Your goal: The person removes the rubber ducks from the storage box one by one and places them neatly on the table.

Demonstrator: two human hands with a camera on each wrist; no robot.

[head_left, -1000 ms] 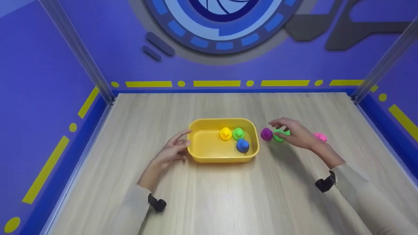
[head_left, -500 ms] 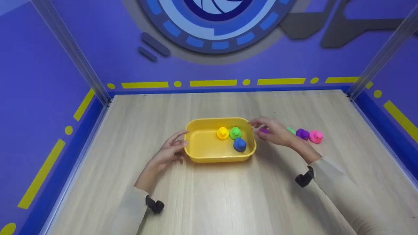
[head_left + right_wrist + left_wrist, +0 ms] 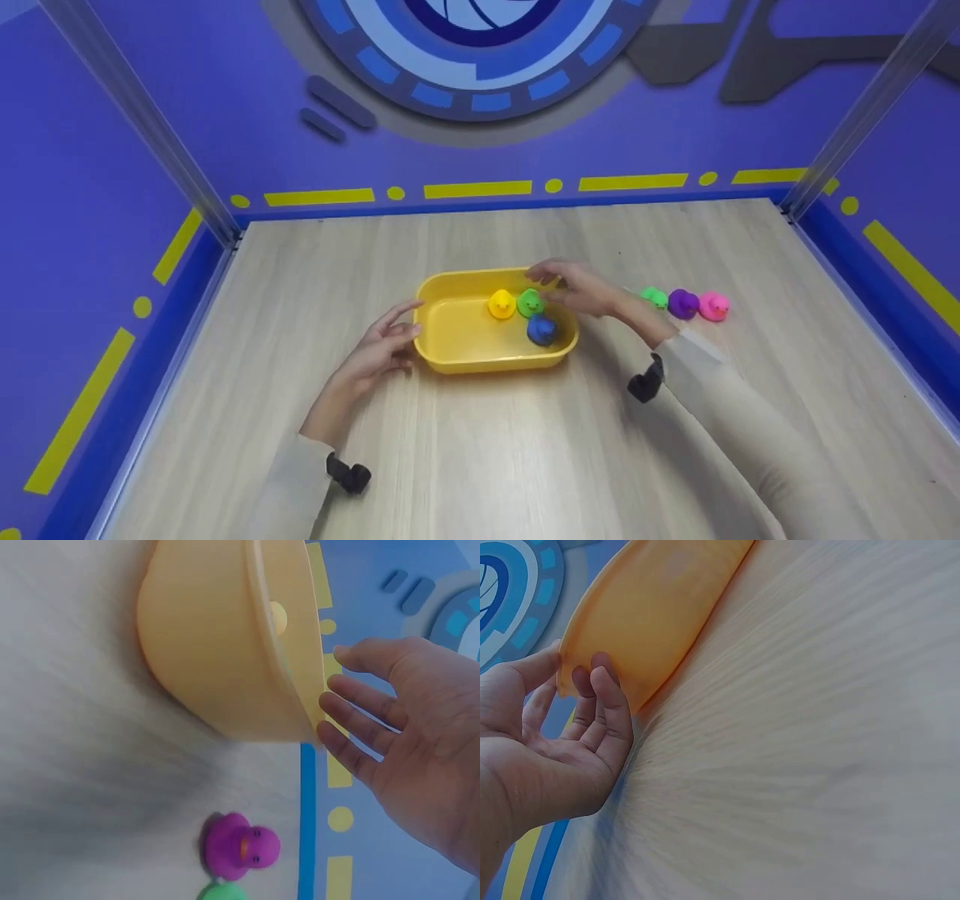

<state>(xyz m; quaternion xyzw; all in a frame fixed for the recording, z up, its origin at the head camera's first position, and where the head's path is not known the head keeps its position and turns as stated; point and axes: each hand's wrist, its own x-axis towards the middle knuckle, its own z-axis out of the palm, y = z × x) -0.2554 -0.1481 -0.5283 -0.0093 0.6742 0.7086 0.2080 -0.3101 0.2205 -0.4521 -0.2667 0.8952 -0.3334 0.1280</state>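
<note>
Left forearm [image 3: 289,480], sleeved, inclines inward over the bench [image 3: 480,457]. Left hand [image 3: 375,349] is positioned nearer the bench's left edge than its right; fingers relaxed, loosely curved. Right forearm [image 3: 750,427], also sleeved, slants inward from the bench's right side. Right hand [image 3: 577,289] sits closer to the far edge than the left; fingers extended, slightly apart.

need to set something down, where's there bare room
Inside the yellow tub, the left half is bare up to the yellow duck. The table is bare in front of the tub, between the sleeves. Crowded: the tub's right end, with green duck, blue duck and right grip, and the duck row to its right.
</note>
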